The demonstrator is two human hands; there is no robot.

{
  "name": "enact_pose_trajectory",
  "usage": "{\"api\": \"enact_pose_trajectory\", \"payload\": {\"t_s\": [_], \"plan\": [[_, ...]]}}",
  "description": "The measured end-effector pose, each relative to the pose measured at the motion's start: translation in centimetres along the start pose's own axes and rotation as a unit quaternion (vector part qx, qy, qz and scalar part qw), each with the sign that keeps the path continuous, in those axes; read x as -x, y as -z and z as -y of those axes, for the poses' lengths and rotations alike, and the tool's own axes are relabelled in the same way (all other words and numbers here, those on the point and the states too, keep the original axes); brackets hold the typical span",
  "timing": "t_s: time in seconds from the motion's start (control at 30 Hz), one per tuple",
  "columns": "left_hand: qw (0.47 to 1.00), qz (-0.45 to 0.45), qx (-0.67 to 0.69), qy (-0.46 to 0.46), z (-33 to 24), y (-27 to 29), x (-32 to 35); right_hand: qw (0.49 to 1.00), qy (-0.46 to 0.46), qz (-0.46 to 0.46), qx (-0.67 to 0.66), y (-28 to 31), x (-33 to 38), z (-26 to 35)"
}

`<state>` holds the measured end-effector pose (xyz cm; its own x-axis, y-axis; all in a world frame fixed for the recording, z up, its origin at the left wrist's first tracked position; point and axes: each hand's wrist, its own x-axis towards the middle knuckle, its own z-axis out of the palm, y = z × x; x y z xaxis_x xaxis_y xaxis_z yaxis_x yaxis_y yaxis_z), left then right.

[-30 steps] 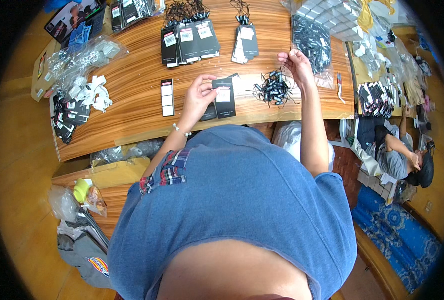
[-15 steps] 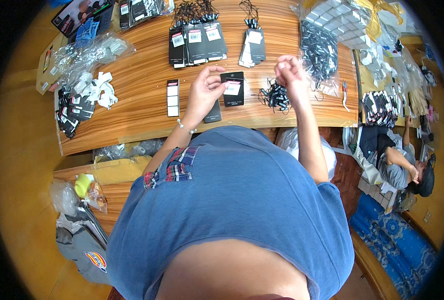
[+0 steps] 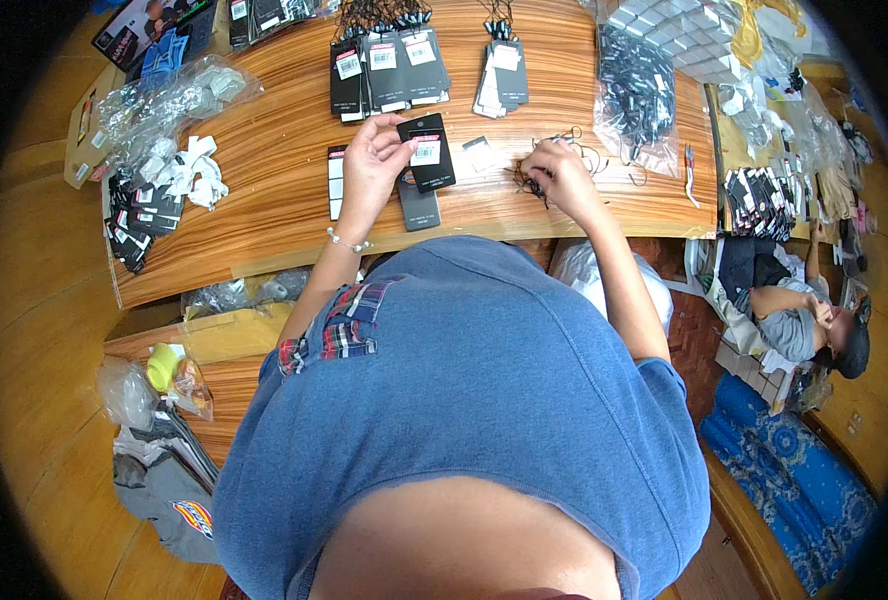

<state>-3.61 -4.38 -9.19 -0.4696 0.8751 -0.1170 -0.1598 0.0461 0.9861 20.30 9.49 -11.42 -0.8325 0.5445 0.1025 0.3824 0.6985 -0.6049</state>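
Note:
Between the thumb and fingers of my left hand (image 3: 372, 160) is a black hang tag (image 3: 434, 177) bearing a white barcode sticker. It is held tilted, above another dark tag (image 3: 421, 211) that lies near the table's front edge. My right hand (image 3: 564, 172) is down on a small heap of black tag strings (image 3: 536, 190), fingers pinched into it; the hand covers much of the heap. Beside my left hand lies a dark strip with white labels (image 3: 335, 185), partly hidden. A small white piece of paper (image 3: 478, 153) rests between the two hands.
Strung tags are stacked in a large pile (image 3: 389, 75) and a smaller one (image 3: 504, 75) at the back. A bag of black strings (image 3: 636, 85) and red-handled snips (image 3: 690, 172) lie right. Crumpled white papers (image 3: 199, 172) lie left. Another person (image 3: 794, 320) sits far right.
My right hand has come down from above onto the string heap. The left hand and its tag have shifted slightly left, and the tag has tilted. The white paper now shows.

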Motion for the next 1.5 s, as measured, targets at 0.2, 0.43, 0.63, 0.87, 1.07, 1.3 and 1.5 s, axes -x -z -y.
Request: {"api": "enact_pose_trajectory", "payload": {"t_s": [0.2, 0.43, 0.63, 0.87, 1.07, 1.3, 1.5], "plan": [[1.000, 0.015, 0.024, 0.002, 0.4, -0.2, 0.3, 0.995, 0.003, 0.043, 0.093, -2.5, 1.5, -1.2], [0.999, 0.022, 0.034, 0.015, 1.1, -0.3, 0.4, 0.996, 0.003, 0.018, 0.086, -2.9, 1.2, -1.4], [1.000, 0.017, 0.007, 0.019, 0.9, 0.2, 0.8, 0.890, -0.138, -0.195, -0.387, 4.0, -1.1, 0.0], [0.996, 0.085, 0.016, 0.029, 0.4, -0.8, 0.6, 0.833, -0.087, -0.180, -0.516, 10.0, -1.7, 2.6], [0.912, 0.394, -0.088, -0.076, -3.7, -6.9, -2.5, 0.802, -0.057, -0.125, -0.582, 11.2, -2.3, 5.9], [0.854, 0.516, -0.037, -0.043, -4.5, -10.5, -3.0, 0.770, -0.057, -0.162, -0.614, 11.0, -3.4, 7.7], [0.813, 0.578, 0.065, 0.016, -5.4, -8.3, -1.7, 0.727, -0.030, -0.191, -0.659, 11.4, -3.0, 7.3]]}}
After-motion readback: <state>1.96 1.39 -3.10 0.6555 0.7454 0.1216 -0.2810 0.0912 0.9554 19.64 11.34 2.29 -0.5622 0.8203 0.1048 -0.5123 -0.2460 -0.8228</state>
